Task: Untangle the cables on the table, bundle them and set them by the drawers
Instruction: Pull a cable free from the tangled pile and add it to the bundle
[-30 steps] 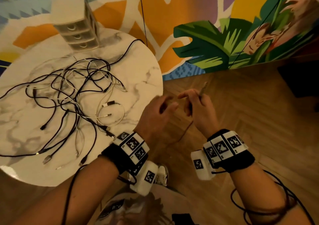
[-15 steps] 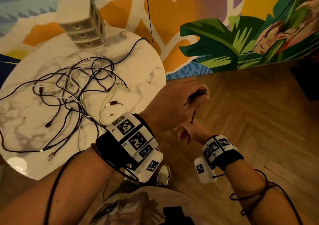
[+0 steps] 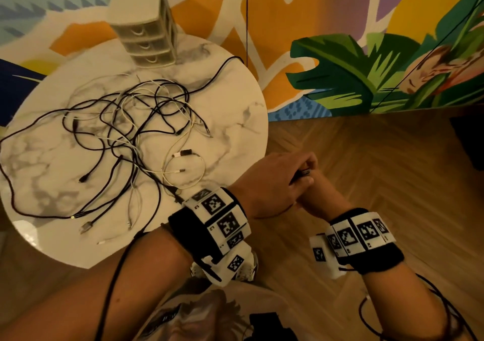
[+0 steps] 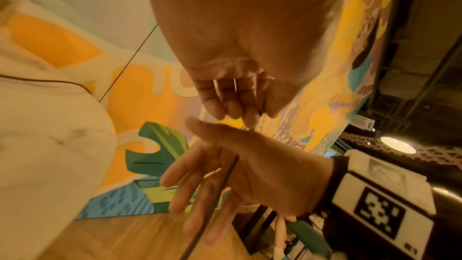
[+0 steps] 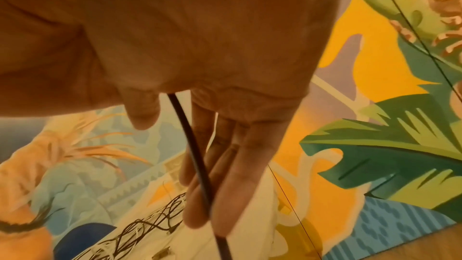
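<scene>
Black and white cables (image 3: 125, 141) lie tangled on the marble worktop (image 3: 230, 121) in the head view, the drawers (image 3: 146, 39) behind them, while the left hand (image 3: 272, 183) crosses over the right hand (image 3: 322, 196) off the worktop's edge, pinching a dark cable end (image 3: 303, 172). From the left wrist, the right hand's fingers (image 4: 190, 183) spread loosely with a dark cable (image 4: 215, 201) across them. From the right wrist, that cable (image 5: 197, 161) runs along straight fingers (image 5: 225, 165), ungripped; no legible writing shows.

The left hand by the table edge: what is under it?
Under the left hand sits the right hand, mostly covered. A dark cable runs across the right fingers. Where it ends is hidden.
</scene>
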